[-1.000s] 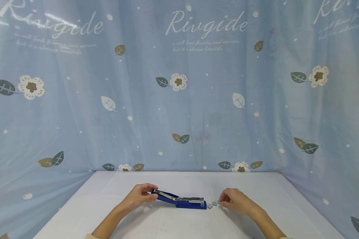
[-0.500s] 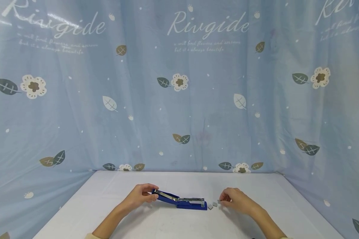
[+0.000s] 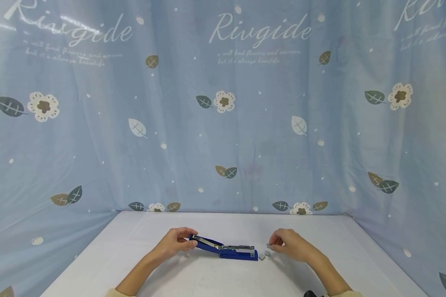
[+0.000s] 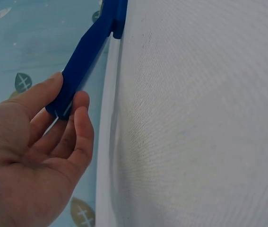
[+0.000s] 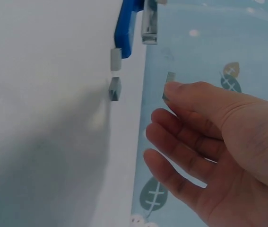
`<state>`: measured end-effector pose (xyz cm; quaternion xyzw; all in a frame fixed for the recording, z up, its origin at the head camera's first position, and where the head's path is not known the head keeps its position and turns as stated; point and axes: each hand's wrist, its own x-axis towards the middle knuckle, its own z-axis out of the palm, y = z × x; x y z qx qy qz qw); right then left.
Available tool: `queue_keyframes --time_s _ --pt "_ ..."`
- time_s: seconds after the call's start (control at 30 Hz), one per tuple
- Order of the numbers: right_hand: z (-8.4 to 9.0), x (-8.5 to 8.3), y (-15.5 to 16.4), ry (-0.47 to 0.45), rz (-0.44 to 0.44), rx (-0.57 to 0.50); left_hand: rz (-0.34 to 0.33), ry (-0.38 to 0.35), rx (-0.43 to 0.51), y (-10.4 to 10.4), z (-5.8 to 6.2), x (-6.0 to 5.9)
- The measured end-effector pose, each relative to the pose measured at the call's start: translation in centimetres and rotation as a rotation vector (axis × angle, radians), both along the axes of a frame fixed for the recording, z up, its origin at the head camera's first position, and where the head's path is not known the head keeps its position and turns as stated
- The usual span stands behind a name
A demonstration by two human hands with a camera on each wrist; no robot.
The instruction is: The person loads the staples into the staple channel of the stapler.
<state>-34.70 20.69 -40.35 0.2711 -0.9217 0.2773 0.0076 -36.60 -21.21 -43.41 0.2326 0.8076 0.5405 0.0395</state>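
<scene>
A blue stapler point(image 3: 238, 255) is swung wide open on the white table, its base flat and its metal magazine showing. My left hand point(image 3: 174, 242) pinches the end of its raised arm point(image 4: 84, 61) between thumb and fingers, holding it up off the table. To the right, my right hand point(image 3: 293, 245) pinches a short grey strip of staples point(image 5: 170, 77) between thumb and index finger, in the air; the other fingers are loosely bent. Below it, two more staple strips point(image 3: 262, 257) lie on the table beside the base's right end.
The white table point(image 3: 208, 280) ends at a blue curtain point(image 3: 186, 156) printed with leaves and flowers, which hangs behind and on both sides. A small black object point(image 3: 310, 293) shows at the bottom edge near the right forearm.
My right hand has lifted its staple strip off the table and moved slightly left, towards the stapler. My left hand keeps the stapler's arm in the same place.
</scene>
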Motion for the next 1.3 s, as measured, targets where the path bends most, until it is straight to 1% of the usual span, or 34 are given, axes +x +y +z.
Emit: queue_keyframes --time_s 0.27,0.63,0.87,1.1,1.3 --pt "0.5 0.1 -0.4 0.024 0.046 -0.022 0.005 -0.011 0.000 0.2 0.0 0.1" --pt "0.9 -0.7 -1.9 0.027 0.065 -0.015 0.015 -0.005 -0.013 0.2 0.2 -0.1" --pt "0.9 -0.6 -2.5 0.015 0.081 -0.034 0.008 0.001 -0.021 0.3 0.2 -0.2" --pt "0.6 -0.4 -2.8 -0.002 0.046 -0.023 -0.002 0.006 -0.015 0.4 0.3 0.1" --pt "0.3 -0.6 -3.5 -0.018 0.046 -0.019 0.007 -0.005 -0.015 0.2 0.2 0.1"
